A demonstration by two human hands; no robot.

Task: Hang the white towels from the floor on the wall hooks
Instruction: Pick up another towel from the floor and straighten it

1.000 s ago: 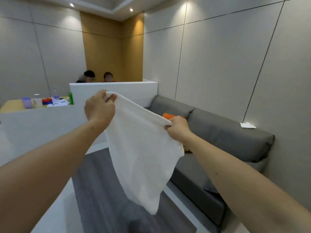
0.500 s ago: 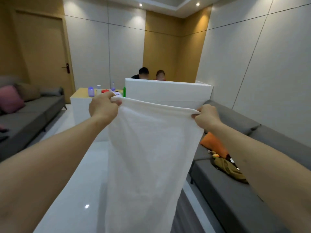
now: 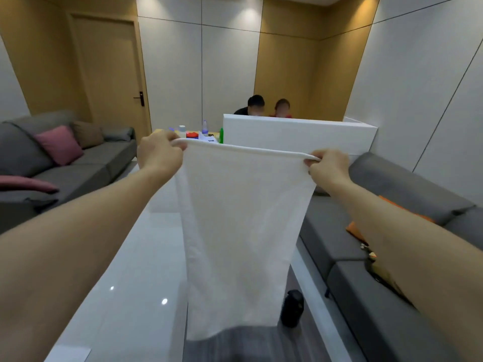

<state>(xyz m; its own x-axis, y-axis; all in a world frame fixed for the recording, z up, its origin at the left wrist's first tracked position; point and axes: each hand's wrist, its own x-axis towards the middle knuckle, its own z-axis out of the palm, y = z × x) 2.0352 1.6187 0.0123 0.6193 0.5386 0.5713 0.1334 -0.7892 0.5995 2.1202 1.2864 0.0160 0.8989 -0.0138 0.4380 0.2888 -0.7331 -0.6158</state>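
White cloth, the towel (image 3: 243, 231), is being held up in the air in front of the person, stretched flat by its top edge and hanging straight down above the floor (image 3: 125, 283). Its left top corner is being gripped by the curled fingers of the left hand (image 3: 159, 155), and its right top corner is being pinched by the right hand (image 3: 328, 167). A grey sofa (image 3: 366, 296) is standing just beside it on the right.
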